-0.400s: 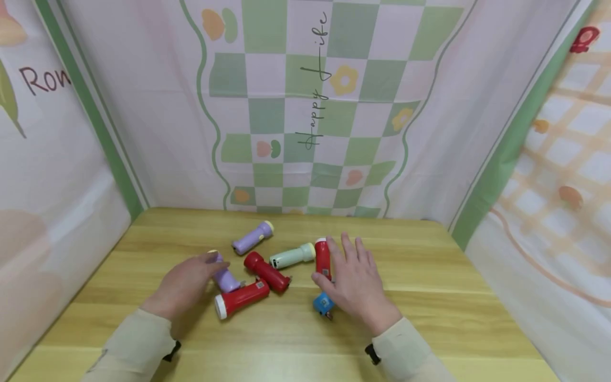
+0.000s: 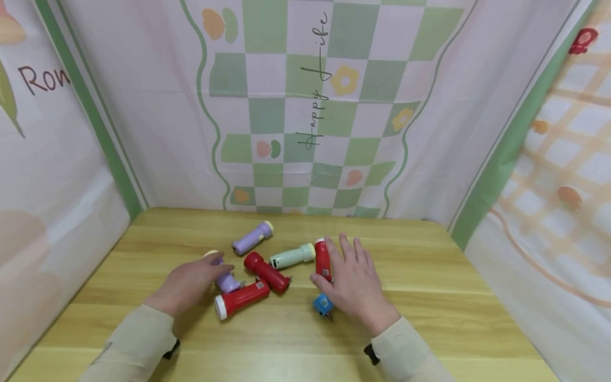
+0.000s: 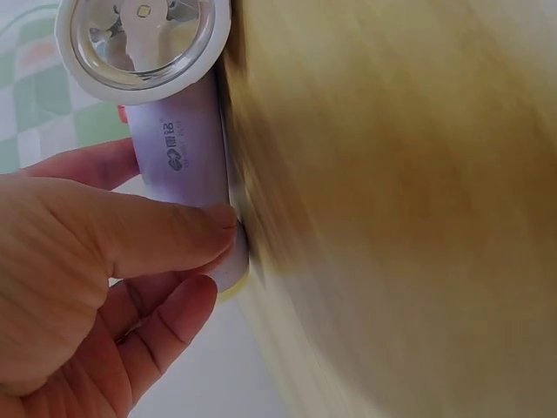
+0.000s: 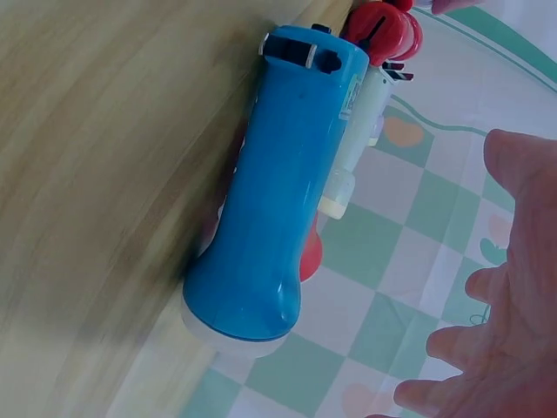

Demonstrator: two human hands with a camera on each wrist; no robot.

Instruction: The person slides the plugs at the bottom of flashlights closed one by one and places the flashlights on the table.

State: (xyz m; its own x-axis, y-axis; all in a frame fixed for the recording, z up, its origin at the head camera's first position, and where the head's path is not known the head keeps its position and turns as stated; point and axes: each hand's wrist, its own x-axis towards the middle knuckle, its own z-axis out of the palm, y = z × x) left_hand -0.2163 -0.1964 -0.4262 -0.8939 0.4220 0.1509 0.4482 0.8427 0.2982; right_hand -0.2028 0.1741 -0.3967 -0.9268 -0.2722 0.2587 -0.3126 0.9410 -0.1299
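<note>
In the head view my left hand (image 2: 191,281) is at a purple flashlight (image 2: 226,281), which lies at the left of the group. The left wrist view shows my thumb across this purple flashlight (image 3: 178,148) and fingers curled at its far side, pinching it. A red flashlight (image 2: 242,298) with a white rim lies against its near end. My right hand (image 2: 355,284) is held out with straight, spread fingers over a blue flashlight (image 2: 323,303), mostly hidden below the palm. The right wrist view shows the blue flashlight (image 4: 278,183) beside the hand, apart from the fingers.
Between the hands lie a dark red flashlight (image 2: 267,272) and a mint flashlight (image 2: 292,257). Another purple flashlight (image 2: 253,237) lies farther back. A red flashlight (image 2: 322,259) lies by my right fingers. Patterned curtains (image 2: 157,132) stand around the wooden table (image 2: 286,350).
My left hand has shifted slightly right over the purple flashlight, whose head end has moved a little left. My right hand has drifted very slightly left, fingers still straight.
</note>
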